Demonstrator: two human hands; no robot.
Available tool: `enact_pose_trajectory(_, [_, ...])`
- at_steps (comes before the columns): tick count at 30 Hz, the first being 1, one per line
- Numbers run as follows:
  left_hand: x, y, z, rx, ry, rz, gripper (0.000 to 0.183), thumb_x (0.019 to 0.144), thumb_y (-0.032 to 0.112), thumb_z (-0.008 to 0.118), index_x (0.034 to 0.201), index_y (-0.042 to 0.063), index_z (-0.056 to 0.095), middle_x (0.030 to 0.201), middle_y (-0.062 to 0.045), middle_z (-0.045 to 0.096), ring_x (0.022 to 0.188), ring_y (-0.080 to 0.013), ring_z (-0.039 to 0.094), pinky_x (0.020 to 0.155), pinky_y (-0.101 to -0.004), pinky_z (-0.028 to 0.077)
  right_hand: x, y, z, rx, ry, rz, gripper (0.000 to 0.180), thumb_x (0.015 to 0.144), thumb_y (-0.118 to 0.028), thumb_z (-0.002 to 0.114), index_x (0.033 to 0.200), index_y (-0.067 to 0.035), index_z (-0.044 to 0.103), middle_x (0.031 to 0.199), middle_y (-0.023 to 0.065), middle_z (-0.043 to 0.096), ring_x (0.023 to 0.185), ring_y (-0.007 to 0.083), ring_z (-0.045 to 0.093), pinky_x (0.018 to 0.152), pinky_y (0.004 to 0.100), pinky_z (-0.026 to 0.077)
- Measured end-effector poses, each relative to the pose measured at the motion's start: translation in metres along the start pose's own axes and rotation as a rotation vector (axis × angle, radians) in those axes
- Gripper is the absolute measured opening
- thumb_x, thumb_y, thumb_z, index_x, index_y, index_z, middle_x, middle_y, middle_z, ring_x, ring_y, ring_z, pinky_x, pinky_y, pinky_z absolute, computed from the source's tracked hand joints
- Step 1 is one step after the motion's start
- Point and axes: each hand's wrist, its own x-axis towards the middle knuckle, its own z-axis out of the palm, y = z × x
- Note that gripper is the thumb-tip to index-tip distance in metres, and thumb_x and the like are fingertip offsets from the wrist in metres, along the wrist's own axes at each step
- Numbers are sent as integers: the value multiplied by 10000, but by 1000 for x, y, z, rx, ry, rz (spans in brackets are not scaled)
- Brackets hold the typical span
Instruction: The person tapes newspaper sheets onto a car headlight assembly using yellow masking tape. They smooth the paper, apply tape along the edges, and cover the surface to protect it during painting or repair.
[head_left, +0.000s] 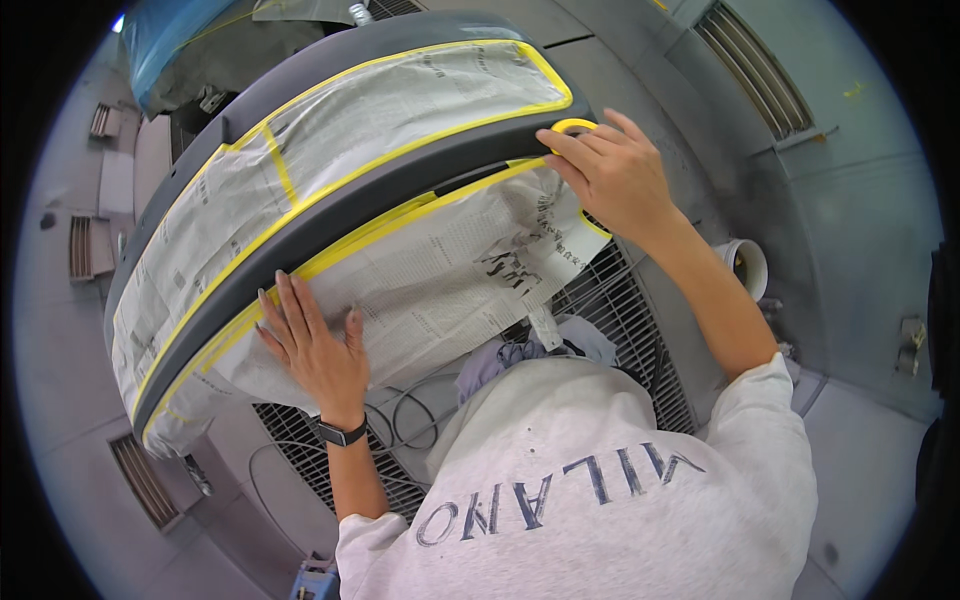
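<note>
A dark grey car bumper cover (390, 174) curves across the view before me. Newspaper (420, 82) covers its upper panel, edged with yellow masking tape (281, 169). A second newspaper sheet (420, 277) hangs from the lower edge, taped along its top. My right hand (611, 169) grips a roll of yellow masking tape (576, 124) at the bumper's right end. My left hand (311, 341) lies flat on the lower sheet, fingers spread and tips on its taped edge. It holds nothing.
A metal floor grating (615, 292) runs beneath the bumper, with a thin hose (420, 409) looped over it. A white bucket (746, 262) lies to the right. Blue plastic sheeting (161, 52) is at the upper left. A blue object (315, 581) stands at the bottom.
</note>
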Motion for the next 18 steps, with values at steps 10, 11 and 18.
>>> enact_pose_trajectory(10, [38,68,-6,-171,-109,240,844,936,487,716,1617,79,430,1712,-45,371,1602,-376,256,1300,-551,222,-3,-5,17,48,27,47,127,995,-328,708,987,-203,732,768,-69,745,734,131,729,1075,428,392])
enact_pose_trajectory(11, [45,77,-5,-188,-106,270,840,934,494,714,1613,83,439,1704,-39,386,1599,-369,267,1298,-550,229,-2,-5,19,50,28,50,127,993,-324,709,961,-202,725,742,-65,732,712,132,720,1068,425,394])
enact_pose_trajectory(18, [76,120,-3,-293,-162,447,805,964,526,665,1615,110,439,1686,-17,416,1598,-312,280,1314,-519,223,-5,-9,26,93,2,71,193,993,-298,701,840,-180,687,644,-35,689,620,161,675,1029,416,401])
